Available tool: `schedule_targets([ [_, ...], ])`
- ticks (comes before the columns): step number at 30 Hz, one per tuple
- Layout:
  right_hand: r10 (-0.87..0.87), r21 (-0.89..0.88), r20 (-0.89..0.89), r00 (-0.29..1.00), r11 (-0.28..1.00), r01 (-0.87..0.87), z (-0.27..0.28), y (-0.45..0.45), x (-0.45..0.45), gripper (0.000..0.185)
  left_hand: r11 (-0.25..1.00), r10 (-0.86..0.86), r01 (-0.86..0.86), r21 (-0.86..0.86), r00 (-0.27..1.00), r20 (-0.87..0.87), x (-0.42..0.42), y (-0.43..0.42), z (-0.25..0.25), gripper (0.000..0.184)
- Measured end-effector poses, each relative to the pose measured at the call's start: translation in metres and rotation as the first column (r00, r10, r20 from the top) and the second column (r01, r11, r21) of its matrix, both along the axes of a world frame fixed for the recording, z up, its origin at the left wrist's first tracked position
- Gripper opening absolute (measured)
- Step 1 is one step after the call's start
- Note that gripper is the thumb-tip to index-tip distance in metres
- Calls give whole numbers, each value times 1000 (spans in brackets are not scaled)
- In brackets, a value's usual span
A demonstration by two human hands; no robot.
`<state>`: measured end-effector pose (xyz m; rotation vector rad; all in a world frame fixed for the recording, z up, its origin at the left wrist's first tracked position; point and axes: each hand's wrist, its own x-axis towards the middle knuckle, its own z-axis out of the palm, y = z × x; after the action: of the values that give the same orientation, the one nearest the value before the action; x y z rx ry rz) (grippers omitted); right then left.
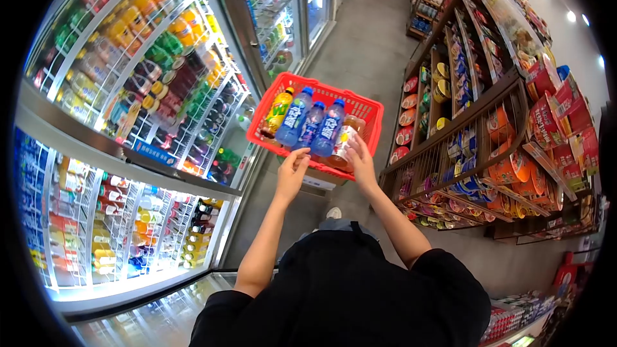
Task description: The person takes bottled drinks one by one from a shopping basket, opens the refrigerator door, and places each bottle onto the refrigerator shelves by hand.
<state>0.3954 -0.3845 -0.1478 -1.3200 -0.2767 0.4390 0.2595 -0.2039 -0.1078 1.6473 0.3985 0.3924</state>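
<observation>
A red plastic basket (367, 104) stands in front of me with several bottles lying side by side in it. At its left is a yellow-labelled bottle (277, 113), followed by three blue-labelled bottles with blue caps (294, 117). On the right lies a bottle of amber drink (347, 136) with a pale label. My right hand (362, 162) has its fingers over that amber bottle, partly covering it. My left hand (294, 170) is at the near rim, by the lower ends of the blue-labelled bottles, its fingers slightly bent and holding nothing visible.
A lit drinks fridge (122, 148) with several shelves of bottles rises on my left. Its lower glass door (160, 313) stands open beside me. To the right are snack shelves (463, 122) with a wire rack of noodle tubs (508, 166). A grey-floored aisle (366, 32) runs ahead.
</observation>
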Motion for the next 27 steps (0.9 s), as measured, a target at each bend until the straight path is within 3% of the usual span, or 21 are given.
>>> schedule_targets([
  [7,112,55,-104,988,993,-107,-4,-10,34,66,995,91,-88,55,994,-57,76,-7,-22,37],
  [9,118,78,-156,981,991,-107,-12,-13,34,66,959,134,-99,265,984,-119,87,-6,-32,46],
  [10,143,68,-149,978,989,-134,-16,-15,33,66,959,128,-90,267,983,-128,92,-6,-35,46],
  [12,165,66,-146,975,985,-157,-25,-12,34,67,912,92,-9,410,979,-182,103,-3,-46,57],
  [14,205,47,-138,969,979,-200,-33,-11,33,69,910,58,32,413,977,-203,113,0,-62,67],
  [16,207,27,-119,971,978,-205,-34,-7,34,69,779,78,115,617,957,-278,124,1,-64,72],
  [18,230,-18,-128,965,972,-234,-34,-6,32,70,787,90,124,604,946,-312,133,1,-61,79],
  [20,210,-43,-90,974,976,-214,-40,-7,32,70,728,171,207,653,868,-466,143,-7,-42,84],
  [22,181,-212,22,983,962,-173,-27,-7,33,67,717,175,229,658,855,-488,152,-8,-38,86],
  [24,141,-214,21,990,968,-133,-27,-2,31,65,645,192,359,674,778,-598,158,-9,-35,83],
  [27,77,-239,24,997,969,-69,-30,5,30,62,635,188,363,682,784,-592,161,-9,-38,82],
])
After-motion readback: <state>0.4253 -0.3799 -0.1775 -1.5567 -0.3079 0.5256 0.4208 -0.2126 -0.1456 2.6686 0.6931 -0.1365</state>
